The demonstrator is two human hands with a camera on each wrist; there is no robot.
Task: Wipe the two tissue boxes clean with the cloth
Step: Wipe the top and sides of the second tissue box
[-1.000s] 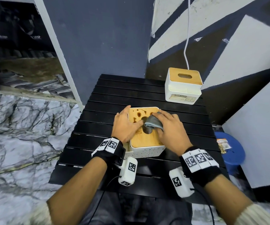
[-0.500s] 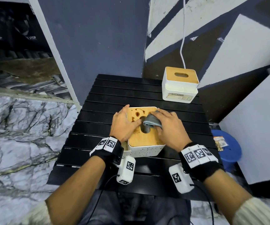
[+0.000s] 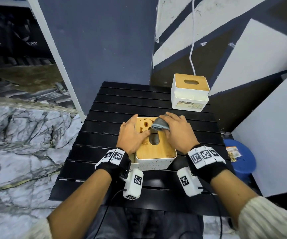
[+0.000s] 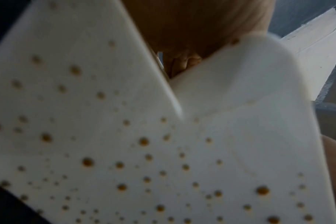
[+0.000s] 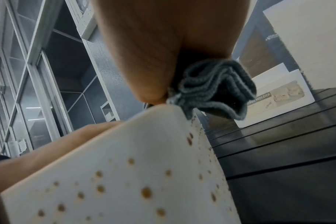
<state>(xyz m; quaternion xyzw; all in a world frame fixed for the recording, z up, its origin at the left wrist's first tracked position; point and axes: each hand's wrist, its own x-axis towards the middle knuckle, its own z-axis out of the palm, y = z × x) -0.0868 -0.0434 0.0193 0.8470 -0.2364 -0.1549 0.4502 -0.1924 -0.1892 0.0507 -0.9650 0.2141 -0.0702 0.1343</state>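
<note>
A white speckled tissue box [image 3: 154, 163] with a stained wooden lid [image 3: 156, 150] sits mid-table. My left hand [image 3: 132, 133] lies flat on the lid's left side, thumb near the slot, steadying the box [image 4: 163, 151]. On the lid's far right part, my right hand [image 3: 177, 130] grips a bunched grey cloth [image 3: 159, 125] and presses it down. The cloth [image 5: 215, 91] shows under the palm above the box corner [image 5: 144, 174]. A second white box [image 3: 189, 94] with a wooden lid stands at the table's far right corner, seen too as a white box [image 5: 278, 97].
The black slatted table [image 3: 104, 152] stands against a dark blue wall. A white cable [image 3: 192, 40] hangs down the wall behind the far box. Low beside the table on the right sits a blue stool [image 3: 241, 157] with a small packet on it. Marble floor lies to the left.
My right hand has slid the cloth toward the lid's far edge. The left hand stays on the lid's left side. The head view has shifted slightly.
</note>
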